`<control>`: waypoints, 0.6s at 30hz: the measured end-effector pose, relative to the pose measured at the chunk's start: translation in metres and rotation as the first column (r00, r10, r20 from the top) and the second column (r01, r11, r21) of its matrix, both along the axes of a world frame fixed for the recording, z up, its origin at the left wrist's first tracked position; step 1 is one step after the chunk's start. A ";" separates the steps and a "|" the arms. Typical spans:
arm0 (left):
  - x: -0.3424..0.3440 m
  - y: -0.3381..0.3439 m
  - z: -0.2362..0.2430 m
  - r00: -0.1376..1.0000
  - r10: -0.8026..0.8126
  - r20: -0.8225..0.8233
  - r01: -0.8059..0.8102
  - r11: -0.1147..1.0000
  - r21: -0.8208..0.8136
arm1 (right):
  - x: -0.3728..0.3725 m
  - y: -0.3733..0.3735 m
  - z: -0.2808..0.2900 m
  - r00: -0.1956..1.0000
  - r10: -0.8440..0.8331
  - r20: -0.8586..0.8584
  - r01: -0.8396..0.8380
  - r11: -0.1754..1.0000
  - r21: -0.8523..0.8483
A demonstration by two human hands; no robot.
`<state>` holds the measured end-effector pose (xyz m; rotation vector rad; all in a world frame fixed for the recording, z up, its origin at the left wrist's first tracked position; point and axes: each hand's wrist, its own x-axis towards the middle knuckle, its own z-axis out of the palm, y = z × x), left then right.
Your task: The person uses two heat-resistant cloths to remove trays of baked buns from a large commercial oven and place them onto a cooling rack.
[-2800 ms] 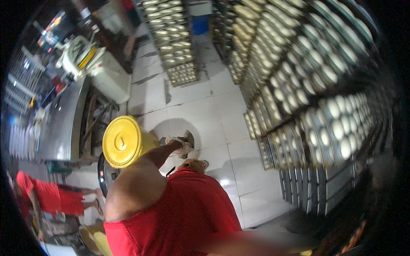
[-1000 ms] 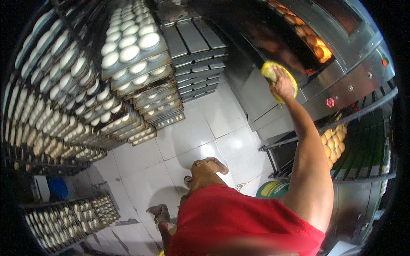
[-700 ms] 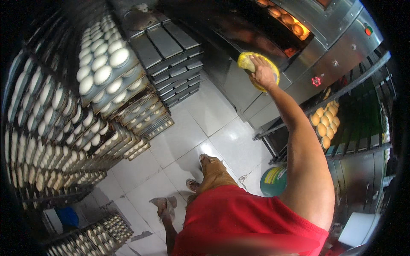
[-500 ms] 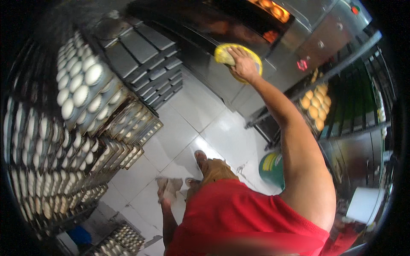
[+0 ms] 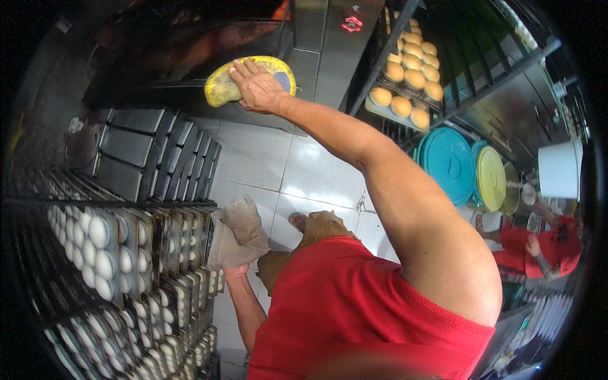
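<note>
My right hand [image 5: 256, 85] is closed on a thick, stained yellow pad [image 5: 220, 90] with a blue patch, at the dark front of a steel oven [image 5: 307, 25] with a red valve knob [image 5: 352, 24]. My left hand [image 5: 236, 267] grips a bunched beige cloth [image 5: 244, 225], its fingers mostly hidden under it, close beside a rack of trays holding pale dough rounds [image 5: 98, 234]. Stacked dark metal pans [image 5: 130, 149] stand beyond the cloth, below the oven front.
At upper right, a wheeled rack holds trays of browned buns [image 5: 413, 61]. Teal [image 5: 446, 161] and yellow [image 5: 491, 177] lidded tubs and a white container [image 5: 558, 168] sit at right. Another person in red [image 5: 551, 253] stands behind. Tiled floor [image 5: 313, 171] lies between.
My view has swung right, bringing the tubs and other person in. My right hand with the pad has moved up and leftward in view; my left hand has raised the cloth.
</note>
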<state>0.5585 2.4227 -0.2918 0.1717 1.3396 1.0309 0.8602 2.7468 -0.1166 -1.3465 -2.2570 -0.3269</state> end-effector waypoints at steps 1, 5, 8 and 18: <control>0.002 0.008 0.003 1.000 -0.021 0.007 0.021 1.000 0.012 | 0.000 0.001 0.000 0.999 -0.028 0.026 0.028 1.000 -0.005; 0.005 0.025 0.013 0.994 -0.096 0.048 0.094 0.994 0.056 | 0.002 -0.002 0.006 0.997 -0.041 0.061 0.043 0.999 -0.017; -0.008 0.030 0.024 0.990 -0.123 0.071 0.115 0.988 0.108 | -0.004 -0.006 0.007 0.998 -0.036 0.044 0.037 0.999 -0.033; -0.094 0.036 0.082 0.984 -0.065 0.164 -0.015 0.897 0.442 | -0.022 -0.007 0.003 0.963 -0.242 0.120 0.250 0.967 -0.057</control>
